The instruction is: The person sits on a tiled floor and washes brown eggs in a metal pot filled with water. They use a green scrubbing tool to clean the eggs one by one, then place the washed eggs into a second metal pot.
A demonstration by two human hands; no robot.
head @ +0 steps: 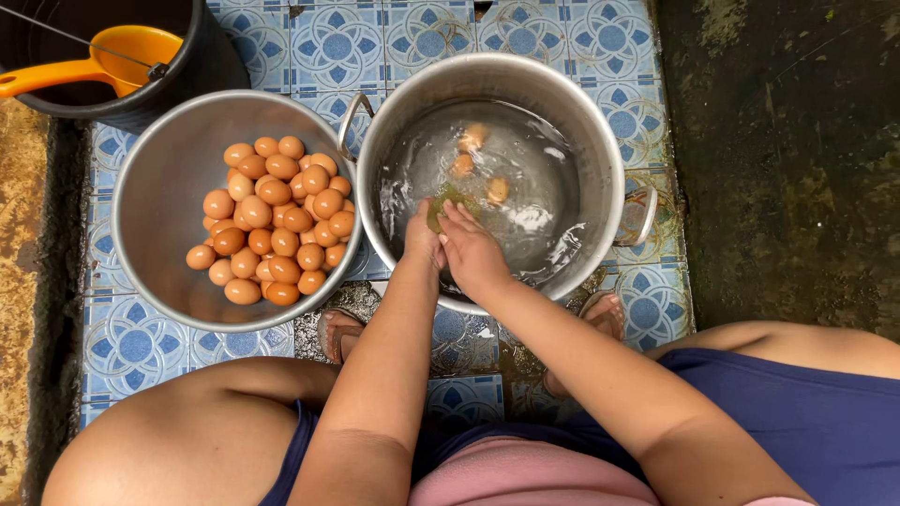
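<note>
1. Two hands meet in the water: my left hand [424,239] closes its grip on a greenish scrub pad [442,208], and my right hand [472,251] rests fingers on it, apparently pinching nothing.
2. Three eggs [466,165] float just beyond, inside the steel pot [600,141].
3. The egg-filled bowl [159,187] sits left on the tiled floor [337,42], near my reach.

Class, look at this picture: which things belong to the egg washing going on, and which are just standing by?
In use: left hand, right hand, green scrub pad, pot of water, eggs in the water, bowl of brown eggs.

Standing by: black bucket, orange ladle.
</note>
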